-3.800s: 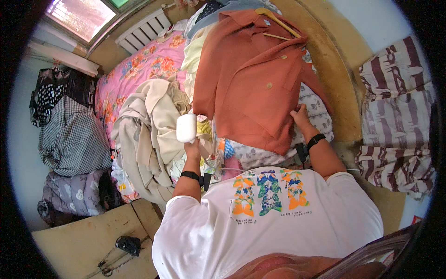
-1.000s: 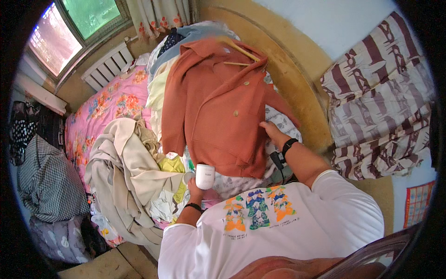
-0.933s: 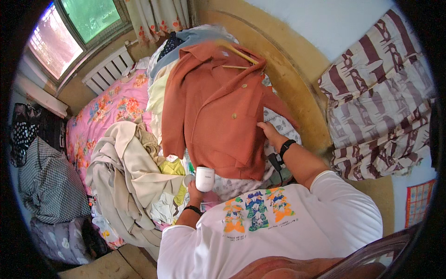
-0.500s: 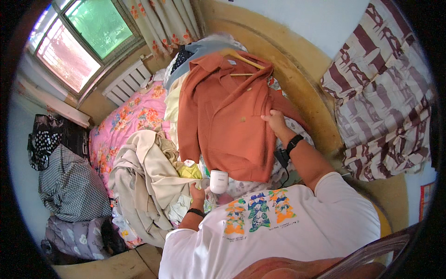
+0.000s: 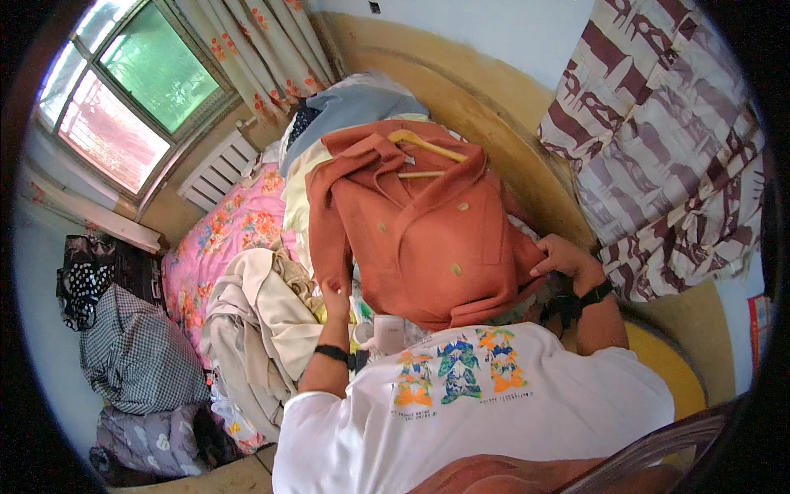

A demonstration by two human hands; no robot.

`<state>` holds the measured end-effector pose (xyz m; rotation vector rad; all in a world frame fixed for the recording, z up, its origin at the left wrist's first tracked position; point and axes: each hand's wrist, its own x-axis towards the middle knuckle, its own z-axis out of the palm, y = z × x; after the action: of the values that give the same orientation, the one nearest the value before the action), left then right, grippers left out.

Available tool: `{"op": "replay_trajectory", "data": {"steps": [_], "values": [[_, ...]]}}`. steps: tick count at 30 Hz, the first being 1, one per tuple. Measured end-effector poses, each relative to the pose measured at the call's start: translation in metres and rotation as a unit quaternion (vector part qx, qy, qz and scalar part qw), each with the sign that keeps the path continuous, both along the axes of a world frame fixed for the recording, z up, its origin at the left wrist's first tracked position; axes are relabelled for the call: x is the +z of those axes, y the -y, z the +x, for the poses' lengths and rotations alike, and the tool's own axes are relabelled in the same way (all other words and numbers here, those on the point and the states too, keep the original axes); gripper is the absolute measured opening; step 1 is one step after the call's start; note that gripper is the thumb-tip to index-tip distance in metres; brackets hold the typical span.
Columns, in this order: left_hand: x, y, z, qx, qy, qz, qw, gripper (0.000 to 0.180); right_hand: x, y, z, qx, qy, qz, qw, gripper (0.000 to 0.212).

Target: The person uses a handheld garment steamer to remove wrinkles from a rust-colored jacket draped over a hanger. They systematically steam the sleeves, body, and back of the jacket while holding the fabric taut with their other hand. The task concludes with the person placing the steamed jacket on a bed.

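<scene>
A rust-coloured coat with large buttons lies front up on the bed. A wooden hanger sits inside its collar. My left hand is closed at the cuff end of the sleeve on the left. At the right, my right hand pinches the other sleeve near its end, and that sleeve is drawn out to the side. A white rounded appliance lies between my arms, just below the coat's hem and partly hidden by my shirt.
Beige cloth is heaped left of the coat, on a pink floral bedspread. A blue-grey garment lies beyond the collar. Dark bags and a checked bundle stand far left. A patterned curtain hangs at right.
My left hand has left the white appliance's side and gone up to the left sleeve. My right hand has moved right and down, from the coat's body to the sleeve. The coat has shifted.
</scene>
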<state>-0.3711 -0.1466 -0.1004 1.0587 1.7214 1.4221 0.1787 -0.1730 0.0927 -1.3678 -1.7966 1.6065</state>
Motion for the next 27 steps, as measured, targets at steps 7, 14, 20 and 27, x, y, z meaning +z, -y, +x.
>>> {"op": "replay_trajectory", "data": {"steps": [7, 14, 20, 27], "values": [[0.097, -0.103, 0.054, -0.18, -0.046, 0.124, 0.975, 0.019, -0.032, -0.03, 0.018, -0.151, 0.053, 0.068, 0.985, 0.016], [0.198, -0.158, 0.142, -0.23, -0.145, 0.079, 0.959, 0.013, -0.075, -0.122, -0.051, -0.185, 0.059, 0.177, 0.965, 0.019], [0.232, -0.123, 0.174, -0.25, -0.154, 0.077, 0.953, 0.014, -0.058, -0.196, -0.087, -0.116, 0.192, 0.25, 0.942, 0.028], [0.202, -0.058, 0.114, -0.176, 0.091, -0.024, 0.98, 0.026, -0.067, -0.244, -0.093, -0.055, 0.342, 0.116, 0.931, 0.052]]}}
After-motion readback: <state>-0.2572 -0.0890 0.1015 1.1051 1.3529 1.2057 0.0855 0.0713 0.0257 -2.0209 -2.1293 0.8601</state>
